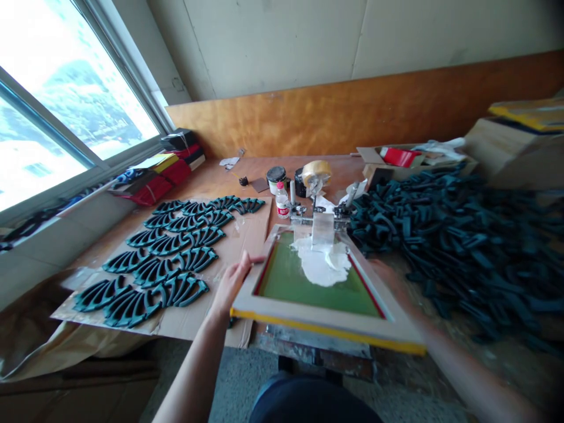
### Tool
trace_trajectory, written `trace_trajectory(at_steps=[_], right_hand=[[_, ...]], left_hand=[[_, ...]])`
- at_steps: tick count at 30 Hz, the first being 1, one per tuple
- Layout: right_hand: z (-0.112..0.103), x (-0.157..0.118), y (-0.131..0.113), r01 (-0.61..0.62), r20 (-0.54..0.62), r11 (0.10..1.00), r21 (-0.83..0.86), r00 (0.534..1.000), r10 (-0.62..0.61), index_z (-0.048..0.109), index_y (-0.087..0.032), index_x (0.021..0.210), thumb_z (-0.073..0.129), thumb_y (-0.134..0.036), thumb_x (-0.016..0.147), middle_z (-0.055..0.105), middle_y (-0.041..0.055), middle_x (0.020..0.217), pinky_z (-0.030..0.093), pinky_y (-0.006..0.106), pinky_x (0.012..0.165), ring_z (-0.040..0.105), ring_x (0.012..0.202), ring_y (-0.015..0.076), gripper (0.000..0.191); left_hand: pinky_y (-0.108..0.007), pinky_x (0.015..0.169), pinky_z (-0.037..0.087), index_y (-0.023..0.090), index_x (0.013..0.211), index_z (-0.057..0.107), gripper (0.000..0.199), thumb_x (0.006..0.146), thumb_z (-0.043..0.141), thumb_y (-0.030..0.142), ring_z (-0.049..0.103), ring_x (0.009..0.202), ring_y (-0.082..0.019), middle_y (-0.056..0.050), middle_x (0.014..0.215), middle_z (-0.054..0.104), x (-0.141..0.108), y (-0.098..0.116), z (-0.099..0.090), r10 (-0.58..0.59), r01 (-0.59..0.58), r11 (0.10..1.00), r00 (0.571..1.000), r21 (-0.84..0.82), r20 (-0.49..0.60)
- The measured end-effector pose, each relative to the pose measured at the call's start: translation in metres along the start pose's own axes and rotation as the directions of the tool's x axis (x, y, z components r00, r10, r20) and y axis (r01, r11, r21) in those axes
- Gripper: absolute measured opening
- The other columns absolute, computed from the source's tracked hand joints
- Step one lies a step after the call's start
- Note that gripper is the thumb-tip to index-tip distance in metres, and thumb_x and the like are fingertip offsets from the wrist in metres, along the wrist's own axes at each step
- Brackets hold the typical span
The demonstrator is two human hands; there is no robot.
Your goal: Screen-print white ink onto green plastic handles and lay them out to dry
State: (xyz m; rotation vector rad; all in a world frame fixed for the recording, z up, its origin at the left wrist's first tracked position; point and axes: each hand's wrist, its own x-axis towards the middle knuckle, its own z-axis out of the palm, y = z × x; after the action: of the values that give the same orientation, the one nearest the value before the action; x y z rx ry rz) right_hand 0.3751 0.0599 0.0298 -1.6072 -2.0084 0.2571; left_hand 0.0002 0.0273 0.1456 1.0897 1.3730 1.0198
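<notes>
My left hand [238, 275] is touching the left side of the grey-rimmed rectangular frame with green mesh and yellow-edged front [317, 308], though I cannot tell whether its fingers are closing around it; my right hand [386, 273] is showing blurred beside the right side, its grip equally unclear. The frame is lying before me, its far end near the silver metal clamp [302, 219], with thick white paste [324, 271] pooling on the mesh. I'm judging that even support matters, avoiding twist and unwanted paste flow.
</notes>
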Motion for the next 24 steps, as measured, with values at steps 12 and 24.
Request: trace_trajectory(at_steps=[12,24], right_hand=[[0.021,0.044,-0.096,0.320,0.358,0.927,-0.196,0.903,-0.236,0.058,-0.017,0.084,0.057,-0.013,0.082,0.062,0.0058,0.083,0.045,0.029,0.072,0.057,0.083,0.0200,0.005],[0.006,0.005,-0.089,0.573,0.307,0.819,0.025,0.776,-0.552,0.061,-0.019,0.080,0.045,-0.006,0.084,0.062,0.0051,0.079,0.042,0.030,0.070,0.054,0.081,0.0200,0.022]], left_hand=[[-0.027,0.070,0.049,0.020,0.141,0.042,0.062,0.086,0.049,0.047,0.067,0.081,-0.020,-0.005,0.093,0.071,0.011,-0.156,0.003,-0.146,0.134,0.928,0.989,0.347,0.008],[-0.029,0.073,0.051,0.018,0.136,0.047,0.059,0.084,0.052,0.047,0.068,0.082,-0.022,-0.007,0.095,0.073,0.008,-0.151,0.004,-0.149,0.142,0.960,0.989,0.242,0.012]])
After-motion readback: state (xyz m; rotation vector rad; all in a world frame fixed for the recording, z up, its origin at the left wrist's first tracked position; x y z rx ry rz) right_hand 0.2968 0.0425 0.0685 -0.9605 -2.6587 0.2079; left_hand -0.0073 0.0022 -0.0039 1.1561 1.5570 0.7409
